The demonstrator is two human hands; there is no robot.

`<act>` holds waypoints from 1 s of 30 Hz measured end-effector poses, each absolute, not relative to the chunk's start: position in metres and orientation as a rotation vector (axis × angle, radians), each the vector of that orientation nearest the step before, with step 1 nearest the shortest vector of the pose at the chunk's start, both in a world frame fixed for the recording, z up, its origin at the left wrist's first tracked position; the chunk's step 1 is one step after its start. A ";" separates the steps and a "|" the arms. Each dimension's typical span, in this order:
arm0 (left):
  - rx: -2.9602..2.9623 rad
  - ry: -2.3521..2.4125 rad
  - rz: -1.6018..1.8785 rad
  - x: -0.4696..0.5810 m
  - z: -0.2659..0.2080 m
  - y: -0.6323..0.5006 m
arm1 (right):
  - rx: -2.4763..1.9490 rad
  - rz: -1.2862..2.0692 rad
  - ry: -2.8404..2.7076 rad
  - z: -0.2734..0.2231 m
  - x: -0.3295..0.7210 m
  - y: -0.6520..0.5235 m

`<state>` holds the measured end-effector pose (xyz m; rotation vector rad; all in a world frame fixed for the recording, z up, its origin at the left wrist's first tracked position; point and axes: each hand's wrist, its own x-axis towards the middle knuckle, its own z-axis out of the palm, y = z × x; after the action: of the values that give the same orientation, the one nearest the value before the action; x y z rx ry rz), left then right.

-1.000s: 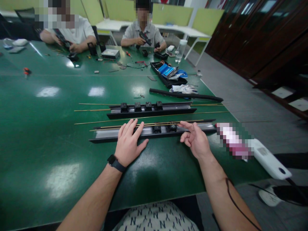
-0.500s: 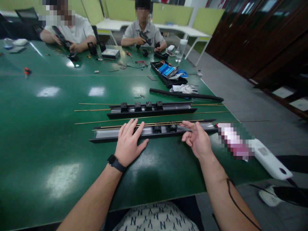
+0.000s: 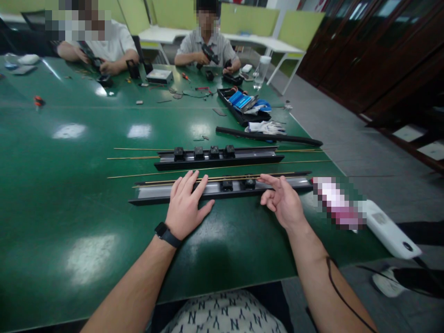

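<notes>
My left hand point(image 3: 185, 203) lies flat with fingers spread across the near black channel point(image 3: 156, 192), its fingertips over thin brass-coloured rods point(image 3: 232, 178). My right hand point(image 3: 286, 203) is turned palm inward at the same channel. Its forefinger reaches toward the rods while the lower fingers curl loosely; I cannot tell whether it touches them. Between the hands, two small black blocks point(image 3: 249, 183) sit in the channel, beneath the rods. A single rod point(image 3: 145, 175) lies just beyond. Farther back stands a second black channel point(image 3: 222, 163) with several black blocks point(image 3: 198, 153) along it.
A black strip point(image 3: 267, 136), white gloves point(image 3: 266, 127) and a black tray point(image 3: 231, 107) with blue items lie farther back. At right rests a white device point(image 3: 391, 229) near the table edge. Two people point(image 3: 207, 51) sit opposite, one holding a power drill point(image 3: 210, 53).
My right hand has shifted very slightly to the left along the rods. My left hand stays where it was.
</notes>
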<state>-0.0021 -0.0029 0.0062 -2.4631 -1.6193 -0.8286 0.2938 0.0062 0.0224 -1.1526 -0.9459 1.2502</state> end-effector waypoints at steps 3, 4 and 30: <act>-2.461 -1.621 -0.816 -0.002 0.007 -0.003 | -1.149 1.251 -0.933 0.023 0.294 0.006; -2.458 -1.621 -0.810 -0.002 0.007 -0.003 | -1.152 1.250 -0.931 0.023 0.294 0.006; -2.465 -1.629 -0.835 -0.001 0.007 -0.003 | -1.171 1.263 -0.951 0.025 0.294 0.005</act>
<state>-0.0011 -0.0028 0.0069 -2.4653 -1.6288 -0.8353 0.2943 0.0052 0.0246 -1.1706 -0.9505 1.2633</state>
